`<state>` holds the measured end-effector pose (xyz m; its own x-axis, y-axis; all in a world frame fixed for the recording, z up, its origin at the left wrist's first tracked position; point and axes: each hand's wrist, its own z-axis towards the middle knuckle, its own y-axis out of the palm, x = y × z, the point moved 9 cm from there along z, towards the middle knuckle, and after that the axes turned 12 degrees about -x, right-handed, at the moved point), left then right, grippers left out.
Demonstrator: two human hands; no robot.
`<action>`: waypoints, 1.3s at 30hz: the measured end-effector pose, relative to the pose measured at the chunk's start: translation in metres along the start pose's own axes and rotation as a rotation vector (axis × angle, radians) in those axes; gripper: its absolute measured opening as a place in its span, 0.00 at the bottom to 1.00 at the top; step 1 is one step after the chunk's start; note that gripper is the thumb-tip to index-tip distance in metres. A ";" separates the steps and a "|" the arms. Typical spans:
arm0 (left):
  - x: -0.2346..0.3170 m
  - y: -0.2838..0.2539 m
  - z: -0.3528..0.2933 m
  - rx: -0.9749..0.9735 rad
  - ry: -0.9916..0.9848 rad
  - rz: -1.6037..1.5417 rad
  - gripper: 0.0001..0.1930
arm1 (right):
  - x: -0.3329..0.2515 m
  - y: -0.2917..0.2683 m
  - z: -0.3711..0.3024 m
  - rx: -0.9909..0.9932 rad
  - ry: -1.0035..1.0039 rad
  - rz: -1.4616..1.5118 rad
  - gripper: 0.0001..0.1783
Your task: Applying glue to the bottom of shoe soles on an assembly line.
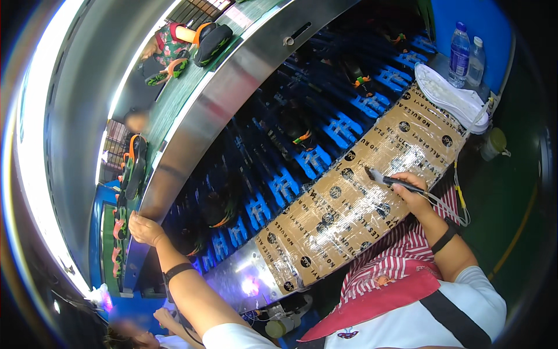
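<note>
In my right hand (410, 189) is a slim black-handled brush (401, 184) with a pale, dark-ended tip, a thin clear hose trailing from its rear. It is held over a cardboard-covered ledge (325, 224) wrapped in clear film. My left hand (145, 228) reaches out to the edge of the curved metal rail (192, 131), its fingers curled together; what they grip, if anything, is hidden. Beyond that rail, black shoes with orange and green parts (135, 168) stand on a green conveyor belt (174, 110).
Blue holders (314, 160) line the dark rack between rail and ledge, some bearing dark shoes. At the ledge's far right lie a white sole-shaped tray (447, 96) and two plastic bottles (459, 55). Other people (171, 43) work across the belt and at lower left.
</note>
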<state>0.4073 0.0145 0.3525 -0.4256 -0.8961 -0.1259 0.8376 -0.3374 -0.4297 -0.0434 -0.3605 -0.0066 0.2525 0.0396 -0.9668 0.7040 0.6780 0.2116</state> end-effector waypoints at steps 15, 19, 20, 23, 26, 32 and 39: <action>-0.007 0.008 0.001 -0.049 -0.039 -0.018 0.24 | -0.005 0.002 -0.001 -0.036 0.051 -0.020 0.11; -0.003 0.006 0.001 -0.048 -0.048 -0.028 0.25 | -0.005 0.004 -0.001 -0.042 0.044 -0.044 0.11; -0.003 0.003 0.001 -0.035 -0.030 -0.013 0.23 | -0.006 0.005 0.000 -0.039 0.046 -0.052 0.11; -0.006 -0.005 0.004 0.006 -0.011 0.007 0.21 | -0.009 0.009 0.000 -0.044 0.051 -0.042 0.11; 0.000 0.004 0.004 -0.044 -0.014 0.005 0.22 | -0.002 0.003 -0.001 -0.036 0.047 -0.060 0.12; -0.003 0.004 0.003 -0.099 -0.043 -0.004 0.22 | -0.005 0.006 -0.001 -0.046 0.027 -0.054 0.12; -0.001 0.000 0.002 -0.065 -0.014 0.009 0.22 | -0.006 0.003 -0.002 -0.045 0.042 -0.025 0.11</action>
<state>0.4083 0.0144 0.3541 -0.4133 -0.9029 -0.1180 0.8172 -0.3106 -0.4856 -0.0437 -0.3570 -0.0001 0.2068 0.0525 -0.9770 0.6791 0.7111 0.1820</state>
